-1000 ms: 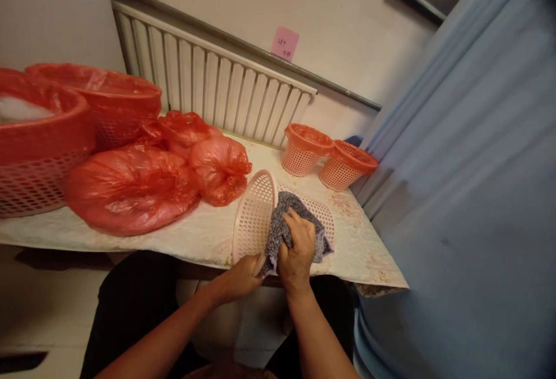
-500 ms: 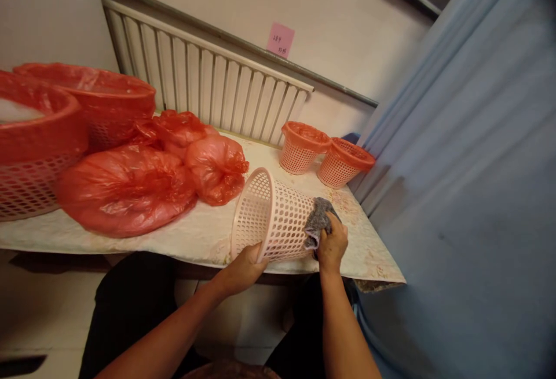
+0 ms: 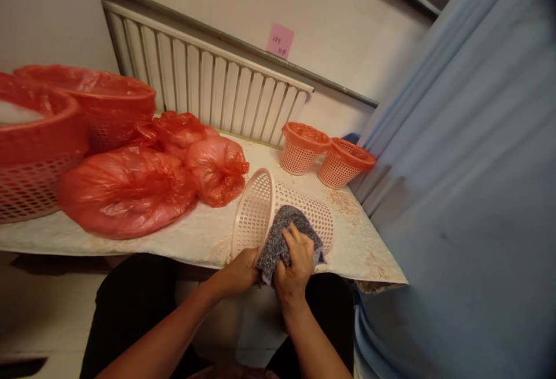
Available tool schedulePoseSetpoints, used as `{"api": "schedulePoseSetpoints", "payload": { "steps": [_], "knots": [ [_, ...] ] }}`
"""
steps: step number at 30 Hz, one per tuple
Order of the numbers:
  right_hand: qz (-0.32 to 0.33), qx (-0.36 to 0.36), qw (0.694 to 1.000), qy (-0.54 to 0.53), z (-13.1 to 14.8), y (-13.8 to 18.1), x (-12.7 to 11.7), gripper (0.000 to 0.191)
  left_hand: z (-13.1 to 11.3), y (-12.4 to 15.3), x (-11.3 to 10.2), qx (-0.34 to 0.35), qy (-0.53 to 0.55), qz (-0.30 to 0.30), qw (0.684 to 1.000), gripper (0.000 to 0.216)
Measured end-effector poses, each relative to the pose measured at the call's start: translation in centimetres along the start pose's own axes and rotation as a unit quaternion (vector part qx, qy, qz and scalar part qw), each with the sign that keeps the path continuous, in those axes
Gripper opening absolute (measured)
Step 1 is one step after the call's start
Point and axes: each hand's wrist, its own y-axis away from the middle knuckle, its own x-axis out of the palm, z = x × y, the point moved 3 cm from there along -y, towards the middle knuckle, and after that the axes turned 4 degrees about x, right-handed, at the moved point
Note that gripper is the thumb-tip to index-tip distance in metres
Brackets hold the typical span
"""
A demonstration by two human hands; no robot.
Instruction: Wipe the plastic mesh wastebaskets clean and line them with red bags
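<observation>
A pale pink plastic wastebasket (image 3: 256,205) with a lattice wall lies on its side on the table, its mouth turned to the left. My left hand (image 3: 241,272) is closed on the near part of its rim. A grey cloth (image 3: 282,234) is spread over the near side of the basket, just right of the rim. My right hand (image 3: 296,260) grips this cloth and presses it to the wall. The cloth's left edge reaches my left fingers and hides some of them.
Knotted red plastic bags (image 3: 130,190) lie left of the basket. Beyond them stand two big red-lined baskets (image 3: 39,185). Two small red-lined wastebaskets (image 3: 299,159) stand at the back right. A light cloth covers the table (image 3: 204,234). A blue curtain (image 3: 456,193) hangs at right, a radiator (image 3: 208,83) behind.
My right hand has slid the cloth left along the basket, from its base end toward the rim. The left hand's hold and the basket's position are nearly the same.
</observation>
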Motion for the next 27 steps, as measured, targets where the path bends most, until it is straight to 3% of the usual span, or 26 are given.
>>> {"api": "schedulePoseSetpoints", "payload": {
  "steps": [8,17,27],
  "knots": [
    [0.03,-0.009,0.999,-0.01,0.7,-5.1,1.0,0.064,2.0,0.7,-0.5,0.001,-0.074,-0.02,0.997,0.014],
    [0.031,-0.011,0.999,-0.015,0.6,-4.2,1.1,0.068,3.6,0.9,-0.6,0.012,-0.088,-0.005,0.996,0.028],
    [0.05,-0.031,0.998,-0.018,-0.2,-4.3,1.2,0.065,5.5,0.8,-0.9,-0.021,-0.11,-0.021,0.994,0.035]
  ]
}}
